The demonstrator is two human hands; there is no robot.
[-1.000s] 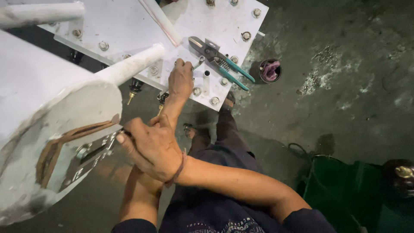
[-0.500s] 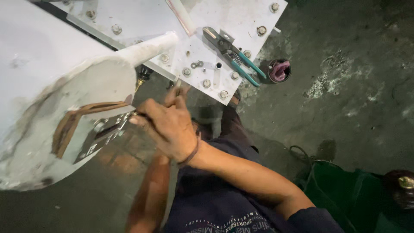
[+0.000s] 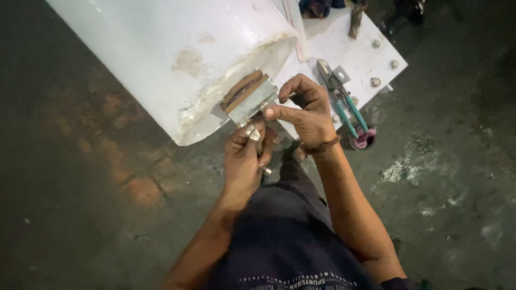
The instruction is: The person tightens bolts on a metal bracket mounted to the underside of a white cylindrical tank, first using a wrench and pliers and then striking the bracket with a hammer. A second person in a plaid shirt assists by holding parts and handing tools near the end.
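A small metal plate (image 3: pixel 251 101) sits at the near end of a big white cylinder (image 3: pixel 177 51), over brown strips. The left hand (image 3: pixel 244 161) is closed beneath it, pinching a small metal fastener (image 3: pixel 253 134). The right hand (image 3: pixel 306 110) is loosely curled, thumb pressed against the plate's right edge. Teal-handled snips (image 3: pixel 341 96) lie on the white bolted base plate (image 3: pixel 371 59) to the right.

Both hands raised together ahead, left (image 3: pixel 244 158) clenched, right (image 3: pixel 306 110) pinching (thumb extended leftward).
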